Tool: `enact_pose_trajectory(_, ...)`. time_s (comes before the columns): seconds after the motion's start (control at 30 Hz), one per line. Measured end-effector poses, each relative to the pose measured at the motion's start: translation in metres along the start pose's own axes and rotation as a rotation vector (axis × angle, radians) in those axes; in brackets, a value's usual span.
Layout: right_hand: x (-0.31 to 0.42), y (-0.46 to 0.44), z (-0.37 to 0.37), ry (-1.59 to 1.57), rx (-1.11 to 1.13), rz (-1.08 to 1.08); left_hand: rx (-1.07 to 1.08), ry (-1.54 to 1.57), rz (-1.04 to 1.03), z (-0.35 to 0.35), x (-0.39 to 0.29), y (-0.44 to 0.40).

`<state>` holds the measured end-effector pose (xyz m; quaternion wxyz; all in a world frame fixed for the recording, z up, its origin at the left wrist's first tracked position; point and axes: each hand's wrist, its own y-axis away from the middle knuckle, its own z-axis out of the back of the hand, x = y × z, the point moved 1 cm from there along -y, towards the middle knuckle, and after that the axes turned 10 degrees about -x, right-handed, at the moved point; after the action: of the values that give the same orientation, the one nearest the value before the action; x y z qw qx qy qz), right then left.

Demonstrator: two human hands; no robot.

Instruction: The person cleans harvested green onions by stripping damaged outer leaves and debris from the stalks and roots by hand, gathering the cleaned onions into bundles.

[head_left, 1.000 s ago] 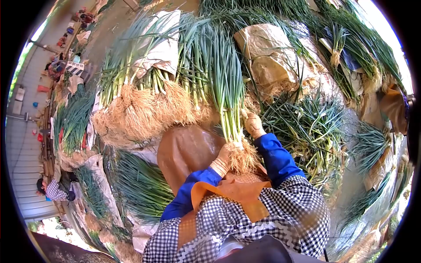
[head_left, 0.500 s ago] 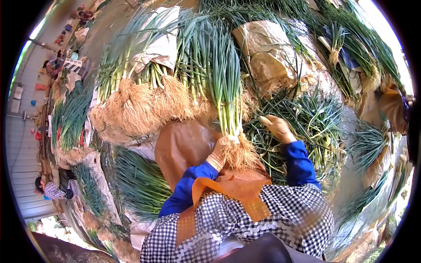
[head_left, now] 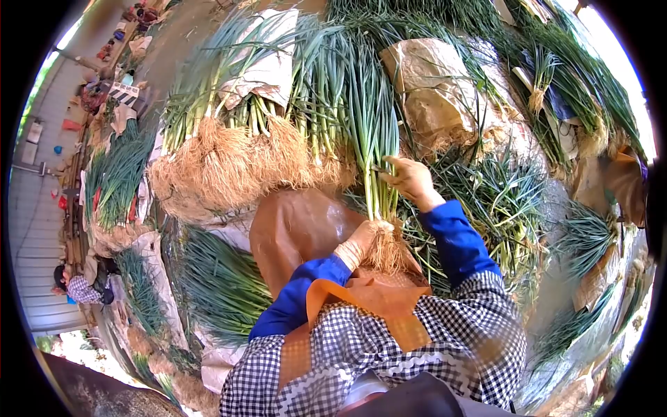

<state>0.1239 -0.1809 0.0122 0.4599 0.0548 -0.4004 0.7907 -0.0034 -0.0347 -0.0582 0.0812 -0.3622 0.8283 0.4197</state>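
A bunch of green onions [head_left: 373,125] stands over my lap, its green leaves pointing away from me and its pale stalks tilted slightly. My left hand [head_left: 358,242] is closed around the stalk bases, just above the hairy tan roots [head_left: 386,253]. Higher up, on the right side of the stalks, my right hand [head_left: 411,182] has thumb and fingers pinched on an outer stalk or leaf; which one is partly hidden. A brown apron [head_left: 295,226] spreads beneath the bunch.
Several rooted onion bunches [head_left: 257,149] lie beyond my left hand, partly under a pale sack [head_left: 267,66]. Loose green trimmings [head_left: 497,198] are heaped at right, below a tan sack [head_left: 434,87]. More onions [head_left: 222,288] lie at left. Another person [head_left: 80,286] is at far left.
My right hand has moved up and left from above the trimmings onto the stalks, its fingers closing there. My left hand has shifted slightly right, still around the bunch's base.
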Motion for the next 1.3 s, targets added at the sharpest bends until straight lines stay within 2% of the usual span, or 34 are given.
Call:
enact_pose_trajectory(0.07,-0.011,-0.012,-0.03,0.083,0.478,0.011,-0.13,-0.205,-0.026,-0.008,-0.008,0.012)
enact_pose_trajectory(0.13,-0.047,-0.02,-0.048,0.184,0.275,0.004,-0.118,-0.153,-0.054,-0.016,-0.025,0.037)
enact_pose_trajectory(0.17,-0.086,-0.028,-0.05,0.214,0.217,-0.265,-0.105,-0.097,-0.066,-0.019,-0.037,0.053)
enact_pose_trajectory(0.2,-0.08,-0.044,0.007,0.13,-0.017,-0.293,-0.09,-0.032,-0.087,-0.024,-0.049,0.069)
enact_pose_trajectory(0.23,-0.107,-0.053,0.032,0.205,0.008,-0.515,-0.075,0.03,-0.109,-0.029,-0.061,0.083)
enact_pose_trajectory(0.27,-0.126,-0.043,0.063,0.323,-0.044,-0.595,-0.055,0.097,-0.136,-0.035,-0.07,0.097)
enact_pose_trajectory(0.33,-0.194,-0.005,0.084,0.576,0.229,-0.65,0.027,0.207,-0.203,-0.049,-0.093,0.124)
enact_pose_trajectory(0.37,-0.159,-0.003,0.089,0.501,0.229,-0.652,0.105,0.253,-0.232,-0.058,-0.106,0.137)
enact_pose_trajectory(0.4,-0.117,0.0,0.095,0.421,0.232,-0.656,0.303,0.263,-0.293,-0.065,-0.119,0.145)
enact_pose_trajectory(0.47,-0.064,0.001,0.062,-0.497,0.085,-0.532,0.438,0.494,-0.239,-0.077,-0.138,0.156)
enact_pose_trajectory(0.5,-0.011,-0.014,0.061,-0.838,0.038,-0.55,0.425,0.656,-0.303,-0.092,-0.137,0.16)
enact_pose_trajectory(0.53,0.024,-0.019,0.054,-1.176,0.139,-0.666,0.557,0.707,-0.24,-0.094,-0.146,0.157)
enact_pose_trajectory(0.57,0.047,-0.017,0.035,-1.16,0.246,-0.631,0.572,0.724,-0.25,-0.106,-0.151,0.158)
enact_pose_trajectory(0.6,0.088,-0.021,0.038,-1.31,0.356,-0.525,0.528,0.753,-0.288,-0.113,-0.154,0.159)
enact_pose_trajectory(0.63,0.119,-0.03,0.061,-1.318,0.569,-0.416,0.483,0.781,-0.327,-0.12,-0.156,0.161)
enact_pose_trajectory(0.7,0.136,0.002,0.049,-1.949,0.866,-0.248,0.49,0.793,-0.323,-0.123,-0.16,0.168)
enact_pose_trajectory(0.73,0.131,0.005,0.067,-2.001,0.914,-0.233,0.505,0.821,-0.32,-0.123,-0.164,0.173)
enact_pose_trajectory(0.8,0.097,0.0,0.12,-1.791,0.73,-0.476,0.526,0.886,-0.316,-0.121,-0.169,0.186)
enact_pose_trajectory(0.83,0.081,0.0,0.124,-1.679,0.61,-0.575,0.535,0.92,-0.315,-0.12,-0.17,0.192)
enact_pose_trajectory(0.93,0.048,-0.008,0.064,-1.415,0.169,-0.609,0.577,1.037,-0.303,-0.121,-0.167,0.197)
enact_pose_trajectory(0.97,0.068,-0.027,0.071,-1.37,0.329,-0.708,0.591,1.039,-0.272,-0.127,-0.164,0.197)
enact_pose_trajectory(1.03,0.109,-0.052,0.061,-1.331,0.343,-0.592,0.569,0.994,-0.268,-0.125,-0.157,0.189)
enact_pose_trajectory(1.07,0.127,-0.057,0.047,-1.337,0.193,-0.376,0.573,0.984,-0.225,-0.121,-0.152,0.185)
enact_pose_trajectory(1.13,0.141,-0.076,0.041,-1.204,0.404,-0.192,0.537,0.884,-0.348,-0.121,-0.142,0.182)
enact_pose_trajectory(1.17,0.15,-0.079,0.035,-1.531,0.318,-0.135,0.58,0.93,-0.305,-0.121,-0.142,0.182)
enact_pose_trajectory(1.2,0.147,-0.077,0.038,-1.53,0.316,-0.131,0.582,0.926,-0.305,-0.121,-0.139,0.184)
enact_pose_trajectory(1.27,0.139,-0.068,0.057,-1.551,0.478,-0.315,0.528,0.986,-0.174,-0.127,-0.132,0.189)
enact_pose_trajectory(1.3,0.133,-0.057,0.054,-1.643,0.548,-0.473,0.513,0.995,-0.132,-0.128,-0.127,0.191)
